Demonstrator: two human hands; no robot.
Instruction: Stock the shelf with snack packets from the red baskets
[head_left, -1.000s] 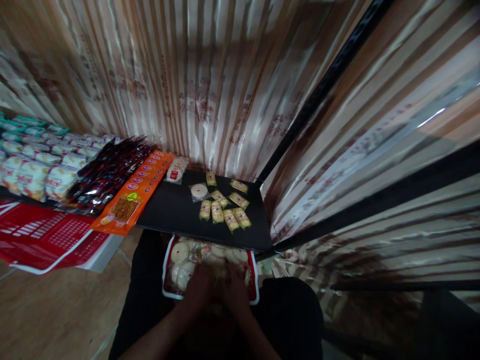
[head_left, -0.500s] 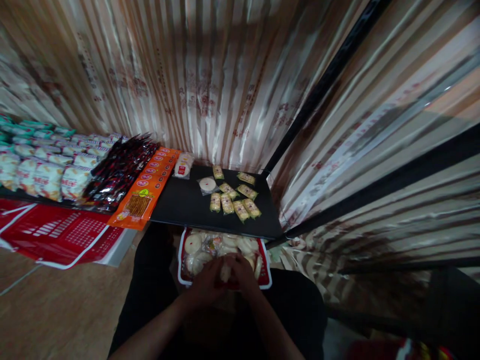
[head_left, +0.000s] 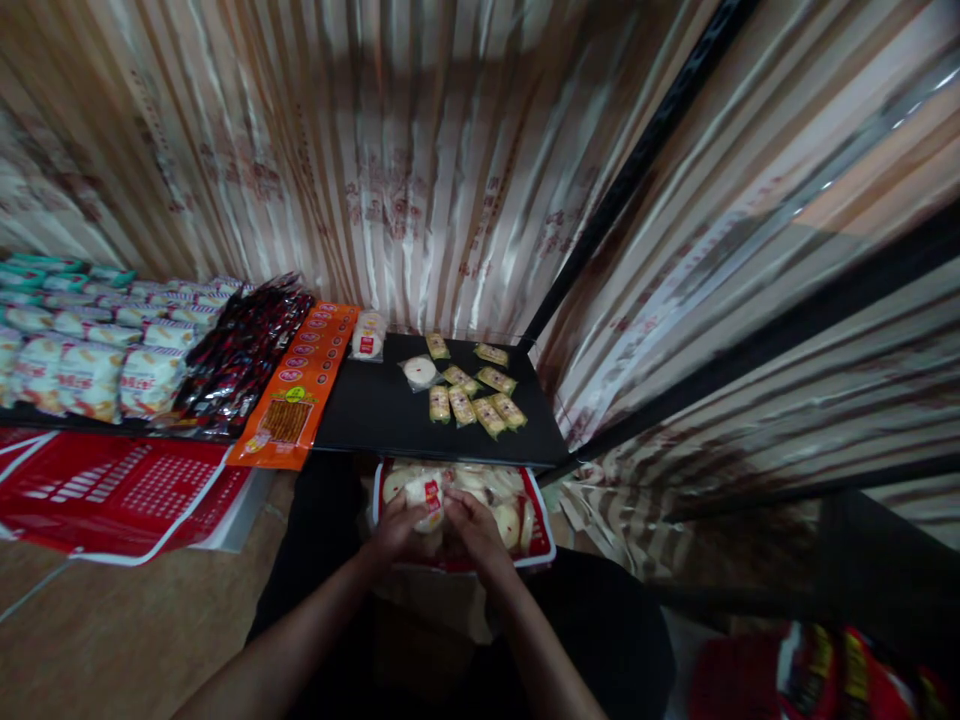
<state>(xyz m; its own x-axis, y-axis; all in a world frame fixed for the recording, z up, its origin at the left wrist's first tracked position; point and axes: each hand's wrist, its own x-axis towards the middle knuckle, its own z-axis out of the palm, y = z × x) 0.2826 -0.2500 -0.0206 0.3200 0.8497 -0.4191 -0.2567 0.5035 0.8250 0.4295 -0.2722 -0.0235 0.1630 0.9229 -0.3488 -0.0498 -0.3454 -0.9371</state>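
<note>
Over a red basket with a white rim (head_left: 550,535), both my hands hold one clear-wrapped packet of round white crackers (head_left: 427,498) with a red label. My left hand (head_left: 397,524) is closed on its left side. The fingers of my right hand (head_left: 472,522) pinch its right edge. More wrapped round white crackers (head_left: 507,522) fill the basket between my knees, partly hidden by my hands. On the black shelf (head_left: 367,405) just beyond lie several small yellow-green wrapped bars (head_left: 461,406), a single round white cracker packet (head_left: 419,372) and a labelled white packet (head_left: 368,336) at the back.
Left along the shelf lie an orange snack bag (head_left: 296,385), dark shiny packets (head_left: 244,355) and rows of white snack bags (head_left: 90,370). A red and white bag (head_left: 142,495) hangs below. Black poles (head_left: 637,175) and a striped curtain (head_left: 420,150) border the shelf.
Both hands have come up from among the crackers in the basket, bringing a red-labelled packet into plain sight between them. The view has shifted slightly. The shelf items look the same.
</note>
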